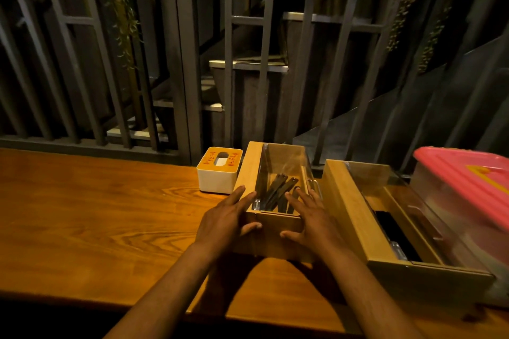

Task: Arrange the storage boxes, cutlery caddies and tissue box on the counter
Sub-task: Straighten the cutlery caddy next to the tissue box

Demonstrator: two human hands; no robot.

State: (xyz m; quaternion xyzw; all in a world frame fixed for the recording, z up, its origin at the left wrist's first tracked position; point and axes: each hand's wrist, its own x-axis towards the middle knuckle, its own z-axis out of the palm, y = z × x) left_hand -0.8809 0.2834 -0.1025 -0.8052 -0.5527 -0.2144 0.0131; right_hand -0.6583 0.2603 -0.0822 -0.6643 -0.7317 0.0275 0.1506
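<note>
Caddy [275,201] sits between both hands' fingers [242,198].

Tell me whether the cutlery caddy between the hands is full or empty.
Partly filled. Through the clear lid of the cutlery caddy, a few dark utensil handles lie inside, with bare space beyond them.

We are looking through a single head-worn camera, so no second view is sharing the scene; it is facing forward and tilting down over the counter [96,215], sitting close above it; both forearms are entering from the bottom edge, with the left hand [224,219] and right hand [311,219] lying near the frame's centre; the wide lens is bowing the grey slatted railing [179,49] beyond the counter's far edge, and the upper half is taking in dim space behind it.
</note>
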